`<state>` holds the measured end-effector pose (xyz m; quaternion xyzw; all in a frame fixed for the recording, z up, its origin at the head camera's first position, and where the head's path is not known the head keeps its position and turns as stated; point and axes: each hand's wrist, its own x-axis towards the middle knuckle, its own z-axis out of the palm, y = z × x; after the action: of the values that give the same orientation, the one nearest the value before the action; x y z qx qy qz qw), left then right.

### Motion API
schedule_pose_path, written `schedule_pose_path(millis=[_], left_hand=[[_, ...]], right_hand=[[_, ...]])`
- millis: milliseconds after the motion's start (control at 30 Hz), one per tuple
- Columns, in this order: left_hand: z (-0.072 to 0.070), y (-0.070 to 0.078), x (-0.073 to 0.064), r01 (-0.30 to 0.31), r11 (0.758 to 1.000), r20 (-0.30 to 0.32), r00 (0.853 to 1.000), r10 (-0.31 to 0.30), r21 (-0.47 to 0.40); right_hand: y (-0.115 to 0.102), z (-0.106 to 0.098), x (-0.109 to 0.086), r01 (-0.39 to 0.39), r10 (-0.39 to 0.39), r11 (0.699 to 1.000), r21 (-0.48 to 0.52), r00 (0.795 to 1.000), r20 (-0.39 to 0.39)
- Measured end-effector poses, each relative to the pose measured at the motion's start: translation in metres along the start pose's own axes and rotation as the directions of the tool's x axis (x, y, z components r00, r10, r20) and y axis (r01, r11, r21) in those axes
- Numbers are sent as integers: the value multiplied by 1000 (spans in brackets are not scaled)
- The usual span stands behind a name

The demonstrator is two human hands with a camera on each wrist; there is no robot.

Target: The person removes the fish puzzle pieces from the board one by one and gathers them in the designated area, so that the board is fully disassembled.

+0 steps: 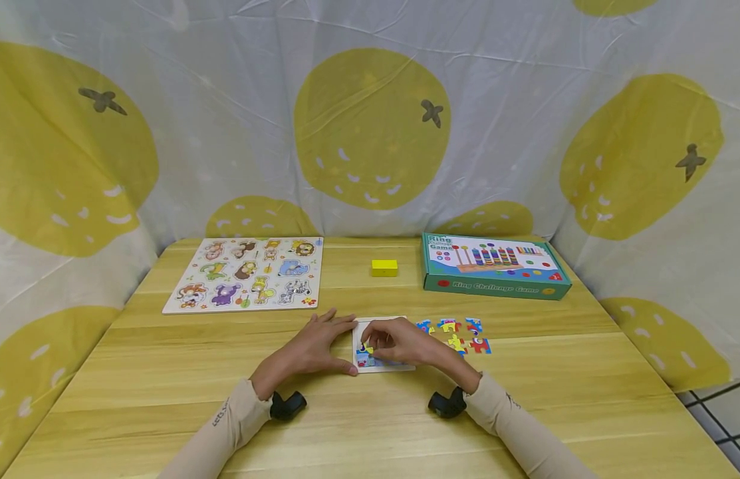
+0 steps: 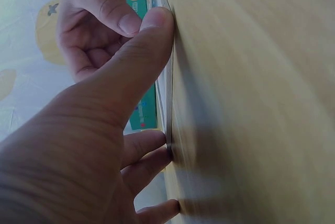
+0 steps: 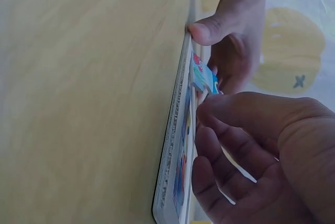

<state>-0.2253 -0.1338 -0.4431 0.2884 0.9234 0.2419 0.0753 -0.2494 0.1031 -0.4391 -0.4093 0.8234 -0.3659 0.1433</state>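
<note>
A small white-framed jigsaw board (image 1: 384, 368) lies flat near the middle of the table. My left hand (image 1: 310, 346) steadies its left side, the thumb at the near corner and the other fingers spread along the far end. Over the board, my right hand (image 1: 399, 338) pinches a puzzle piece with yellow on it (image 1: 368, 349) between thumb and fingertips; the fingers hide much of it. A light-blue piece with a red figure (image 1: 362, 360) sits in the near left corner of the board. In the right wrist view, this corner piece (image 3: 199, 72) appears just beyond my fingertips.
Several loose jigsaw pieces (image 1: 480, 345) lie right of the board. Farther back are an animal peg puzzle (image 1: 268, 269) at left, a yellow block (image 1: 384, 268) in the middle and a green Ring Challenge Game box (image 1: 495, 287) at right. A fruit-print curtain (image 1: 370, 126) surrounds the wooden table (image 1: 370, 426).
</note>
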Motion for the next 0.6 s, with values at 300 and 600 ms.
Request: schedule_pose_path(millis=[300,600], left_hand=[[0,0,0,0,1000,3,1000,0,-9],[0,0,0,-1,1000,5,1000,1,-10]], right_hand=[[-1,1,-1,-9,9,1000,0,1000,-4],[0,1,0,-13,13,1000,-19,1000,2]])
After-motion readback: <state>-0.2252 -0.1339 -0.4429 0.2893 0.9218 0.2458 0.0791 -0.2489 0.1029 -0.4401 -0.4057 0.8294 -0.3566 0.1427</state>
